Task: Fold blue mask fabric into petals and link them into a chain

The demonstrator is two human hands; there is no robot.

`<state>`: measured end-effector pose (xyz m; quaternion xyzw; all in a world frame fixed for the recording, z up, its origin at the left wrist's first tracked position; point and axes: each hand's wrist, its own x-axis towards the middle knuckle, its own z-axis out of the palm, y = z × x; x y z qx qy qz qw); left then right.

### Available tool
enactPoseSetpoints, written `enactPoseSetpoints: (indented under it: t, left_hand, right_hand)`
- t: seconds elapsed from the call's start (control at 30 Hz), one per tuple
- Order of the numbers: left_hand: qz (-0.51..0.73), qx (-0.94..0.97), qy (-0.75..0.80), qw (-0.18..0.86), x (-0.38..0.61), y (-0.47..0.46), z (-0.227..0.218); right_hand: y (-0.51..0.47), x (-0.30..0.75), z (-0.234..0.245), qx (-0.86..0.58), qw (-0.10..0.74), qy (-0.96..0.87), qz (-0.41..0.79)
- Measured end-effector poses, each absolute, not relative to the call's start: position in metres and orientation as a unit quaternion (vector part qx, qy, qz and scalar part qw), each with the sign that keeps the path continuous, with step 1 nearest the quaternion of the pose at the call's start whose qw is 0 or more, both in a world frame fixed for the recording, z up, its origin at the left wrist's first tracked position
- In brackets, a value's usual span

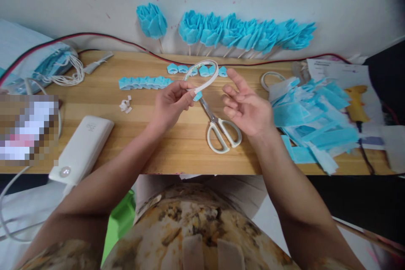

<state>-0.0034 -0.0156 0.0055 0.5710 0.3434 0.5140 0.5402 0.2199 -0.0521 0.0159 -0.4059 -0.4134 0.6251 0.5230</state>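
Note:
My left hand (172, 103) is closed, thumb and fingers pinching a narrow roll of white tape (211, 83). A small blue fabric piece (198, 95) sits at the same fingertips. To its right, my right hand (249, 109) is raised palm up, index finger extended and the others loosely curled, with nothing visible in it. White-handled scissors (214, 118) lie on the table between the hands, their tips hidden by the blue piece. Behind the tape are several small folded blue pieces (182, 68) in a row. A pleated blue strip (145, 83) lies left of them.
Blue fabric flowers (232, 31) on sticks lean along the wall. Cut blue strips (316, 114) are heaped at right, near another tape roll (272, 79) and a yellow glue gun (357, 101). A white power bank (84, 147) and paper scraps (125, 104) lie left.

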Motion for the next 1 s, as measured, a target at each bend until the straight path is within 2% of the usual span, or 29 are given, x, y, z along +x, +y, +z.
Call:
enactPoseSetpoints:
  t: [0.13,0.23,0.4,0.7,0.9,1.0]
  left_hand:
    - [0.513,0.564,0.353,0.542,-0.004,-0.014,0.005]
    - [0.508,0.560,0.358,0.548,-0.004,-0.012,0.005]
    - [0.498,0.561,0.352,0.560,-0.004,-0.014,0.006]
    - [0.532,0.572,0.336,0.525,-0.005,-0.014,0.007]
    - [0.538,0.586,0.332,0.508,-0.009,-0.012,0.009]
    - [0.531,0.599,0.323,0.504,-0.008,-0.012,0.006]
  right_hand:
    - [-0.059,0.211,0.022,-0.416,0.537,-0.385,0.625]
    - [-0.085,0.205,0.033,-0.437,0.504,-0.493,0.558]
    - [-0.156,0.201,0.040,-0.384,0.321,-0.731,0.464]
    - [-0.231,0.194,-0.023,-0.451,0.139,-0.791,0.389]
    - [-0.234,0.197,-0.016,-0.462,0.110,-0.814,0.336]
    - [-0.231,0.202,0.001,-0.477,0.159,-0.808,0.306]
